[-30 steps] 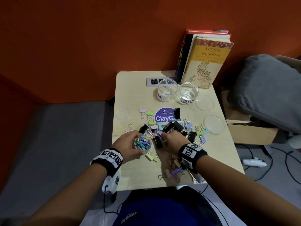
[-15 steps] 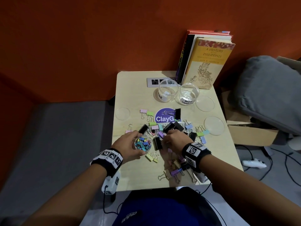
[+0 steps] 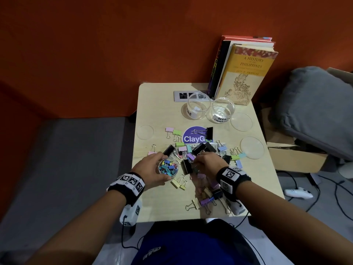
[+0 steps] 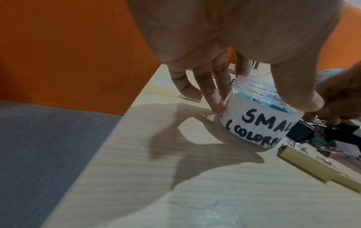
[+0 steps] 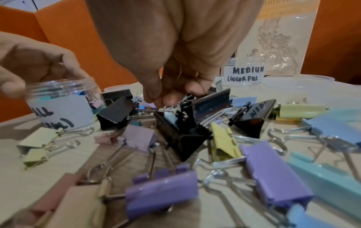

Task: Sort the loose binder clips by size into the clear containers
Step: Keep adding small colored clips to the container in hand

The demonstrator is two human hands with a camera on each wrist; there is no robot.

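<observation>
My left hand (image 3: 152, 168) grips the clear container marked SMALL (image 3: 168, 167) (image 4: 259, 121) by its rim; it stands on the table, holding several small coloured clips. Just to its right, my right hand (image 3: 202, 160) reaches down into the pile of loose binder clips (image 3: 198, 150). Its thumb and fingertips (image 5: 154, 98) pinch a small clip among the big black clips (image 5: 181, 132); the clip itself is mostly hidden. Pastel and black clips of mixed sizes lie scattered around both hands (image 5: 162, 189). Two clear containers stand farther back, one with a label ending in "GE" (image 3: 198, 108) and one marked MEDIUM (image 3: 222, 111) (image 5: 244, 74).
Three clear lids lie flat: far left (image 3: 145, 131), and two at the right (image 3: 241, 122) (image 3: 252, 147). Books (image 3: 246, 73) lean against the orange wall behind a socket strip (image 3: 189, 95). A cardboard box (image 3: 296, 157) sits beside the table's right edge.
My right hand has crept a little left and forward in the pile, closing its fingertips. The left hand stays on the small container.
</observation>
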